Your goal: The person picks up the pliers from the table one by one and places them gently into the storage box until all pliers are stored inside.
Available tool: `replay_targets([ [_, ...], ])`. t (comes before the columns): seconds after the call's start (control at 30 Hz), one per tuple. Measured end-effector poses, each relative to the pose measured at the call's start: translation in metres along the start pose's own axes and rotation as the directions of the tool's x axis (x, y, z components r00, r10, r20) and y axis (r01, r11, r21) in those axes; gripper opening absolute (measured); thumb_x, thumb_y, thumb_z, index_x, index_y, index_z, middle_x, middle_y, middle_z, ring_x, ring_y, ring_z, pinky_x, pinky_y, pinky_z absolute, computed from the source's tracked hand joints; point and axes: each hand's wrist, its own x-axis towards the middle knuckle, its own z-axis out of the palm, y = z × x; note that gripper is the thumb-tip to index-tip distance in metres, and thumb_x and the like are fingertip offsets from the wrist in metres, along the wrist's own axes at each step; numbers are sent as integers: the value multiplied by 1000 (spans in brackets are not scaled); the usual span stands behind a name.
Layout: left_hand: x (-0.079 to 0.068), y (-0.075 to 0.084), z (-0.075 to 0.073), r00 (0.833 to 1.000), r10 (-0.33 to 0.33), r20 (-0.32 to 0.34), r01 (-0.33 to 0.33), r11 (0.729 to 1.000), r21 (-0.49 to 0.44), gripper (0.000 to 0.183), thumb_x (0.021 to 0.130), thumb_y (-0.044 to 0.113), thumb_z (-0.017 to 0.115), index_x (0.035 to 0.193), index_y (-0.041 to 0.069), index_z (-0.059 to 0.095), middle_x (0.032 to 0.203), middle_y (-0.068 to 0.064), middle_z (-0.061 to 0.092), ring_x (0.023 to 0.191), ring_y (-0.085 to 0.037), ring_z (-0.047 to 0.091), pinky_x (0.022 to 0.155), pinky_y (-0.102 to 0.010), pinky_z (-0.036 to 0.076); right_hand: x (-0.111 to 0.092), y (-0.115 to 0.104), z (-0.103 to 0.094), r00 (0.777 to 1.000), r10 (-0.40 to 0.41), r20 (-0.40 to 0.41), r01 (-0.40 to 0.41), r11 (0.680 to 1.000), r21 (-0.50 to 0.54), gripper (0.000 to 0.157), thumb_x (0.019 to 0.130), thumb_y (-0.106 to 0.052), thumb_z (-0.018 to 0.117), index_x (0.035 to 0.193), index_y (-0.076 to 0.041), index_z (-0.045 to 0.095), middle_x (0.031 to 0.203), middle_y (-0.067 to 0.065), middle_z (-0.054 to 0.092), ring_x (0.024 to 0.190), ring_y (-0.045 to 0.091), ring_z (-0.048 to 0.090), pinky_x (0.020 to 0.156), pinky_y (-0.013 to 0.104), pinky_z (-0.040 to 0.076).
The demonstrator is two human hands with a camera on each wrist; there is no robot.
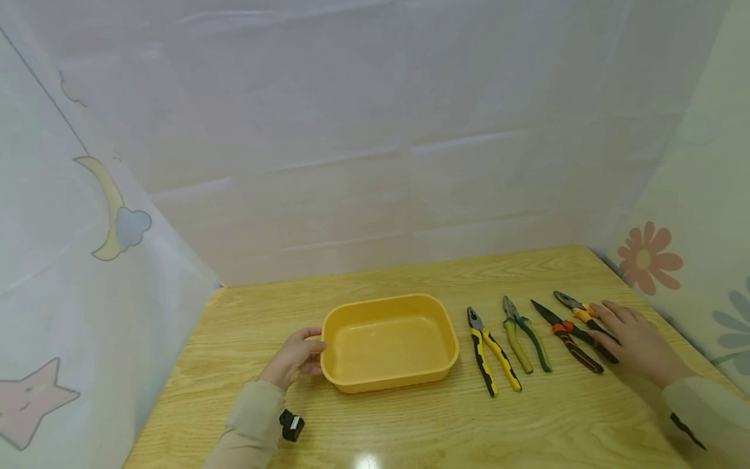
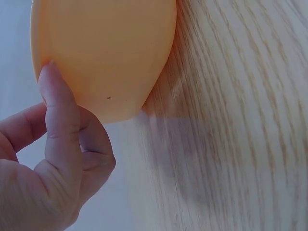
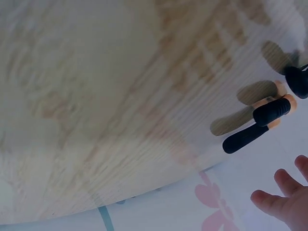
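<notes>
A yellow plastic basin (image 1: 389, 342) stands on the wooden table. At its left end my left hand (image 1: 297, 357) grips the rim; in the left wrist view the fingers (image 2: 62, 120) bend against the basin's wall. To the right of the basin lie yellow-and-black pliers (image 1: 481, 355), green pliers (image 1: 518, 348) and red-and-black pointed pliers (image 1: 567, 326). Farthest right are orange-and-black pliers (image 1: 582, 314), partly covered by my right hand (image 1: 635, 342). That hand hovers there with fingers extended and spread; the right wrist view shows its fingertips (image 3: 262, 198) apart from the dark handles.
The wooden table (image 1: 375, 430) ends at a pale cloth backdrop (image 1: 351, 163) behind. Printed cloth side walls (image 1: 662, 215) rise at left and right. A small black object (image 1: 291, 425) sits beside the left sleeve (image 1: 252, 417).
</notes>
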Motion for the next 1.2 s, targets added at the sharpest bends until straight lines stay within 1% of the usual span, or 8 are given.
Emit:
replay_targets([
  [0.17,-1,0,0,1000,-2,9,2,1000,-7,42,96,0,54,136,-7,42,92,-16,60,66,-17,59,48,-24,52,1,6,0,999,6,39,-6,1000,9,63,100,-23,57,148,5,27,131,40,37,110,62,36,87,73,29],
  [0.27,-1,1,0,1000,-3,9,3,1000,-11,42,96,0,54,136,-6,42,91,-16,60,65,-17,59,48,-24,52,1,10,1,999,-4,43,3,1000,7,66,100,-24,56,151,3,24,133,40,37,110,61,37,88,73,29],
  [0.37,-1,1,1,1000,-6,8,6,1000,-15,41,96,0,54,136,-6,42,90,-16,60,65,-16,59,47,-23,52,0,15,3,999,-25,31,25,1000,-13,68,99,-25,57,152,2,23,132,40,38,109,60,38,87,71,31],
  [0.43,-1,1,1,1000,-5,10,5,1000,-16,41,96,0,53,135,-6,42,89,-16,60,65,-16,59,47,-23,51,0,17,4,999,-23,36,24,1000,-17,69,99,-26,57,152,1,22,132,40,38,109,60,38,87,71,31],
  [0.6,-2,1,1,1000,-4,14,5,1000,-23,42,96,0,53,135,-7,41,87,-14,60,63,-16,58,47,-23,51,2,22,6,998,4,64,-3,1000,-13,68,100,-27,56,151,3,22,132,40,37,110,61,38,87,72,31],
  [0.87,-1,1,1,1000,-13,6,13,1000,-21,40,96,-1,54,135,-6,43,88,-15,60,63,-16,59,47,-23,51,5,29,10,997,-11,73,14,999,-30,65,99,-27,57,147,6,29,129,40,40,107,61,41,85,72,34],
  [1.03,-1,1,1,1000,-14,2,14,1000,-21,41,96,0,54,135,-6,42,88,-15,61,63,-16,59,46,-23,51,6,34,12,995,5,102,-2,999,-33,65,100,-30,56,149,2,28,130,39,40,108,61,39,83,75,33],
  [1.2,-1,1,2,1000,0,11,1,1000,-24,43,96,1,55,136,-7,41,87,-14,60,64,-17,58,48,-24,51,7,37,14,986,37,162,-30,998,-46,67,101,-34,53,151,-1,24,131,38,38,111,62,37,82,76,32],
])
